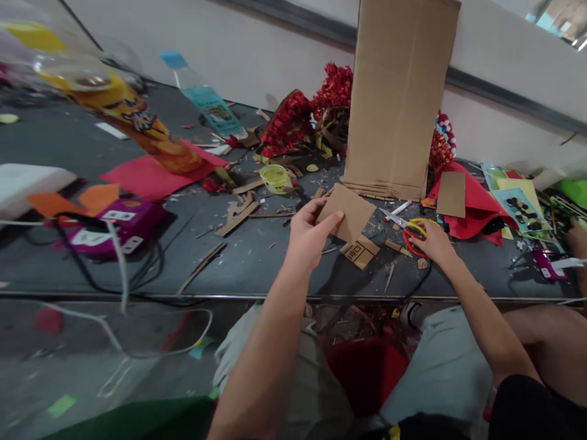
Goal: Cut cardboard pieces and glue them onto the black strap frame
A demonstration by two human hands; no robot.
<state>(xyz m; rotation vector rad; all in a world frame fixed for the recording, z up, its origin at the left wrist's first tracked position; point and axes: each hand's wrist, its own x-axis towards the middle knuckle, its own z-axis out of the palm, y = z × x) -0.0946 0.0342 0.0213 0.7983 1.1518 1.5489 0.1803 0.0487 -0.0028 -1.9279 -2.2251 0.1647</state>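
Note:
My left hand [310, 231] pinches a small square of brown cardboard [352, 211] between thumb and fingers, above the grey table. Below that square lies another cardboard piece with black printed marks [360, 252]. To the right, my right hand [433, 243] is closed on the handles of a pair of scissors [415, 230], one loop yellow and the other red. Their blades point left toward the held cardboard, and I cannot tell whether the tips touch it. Beside the blades rests a thin white stick-like thing [398, 209].
Behind my hands a tall cardboard sheet [398, 98] stands upright. Cardboard scraps [238, 217] litter the table [275, 269]. At left are an orange drink bottle [142, 122], a clear bottle [213, 110] and a purple power strip [117, 226] with cables. Another person's hand [578, 241] shows at right.

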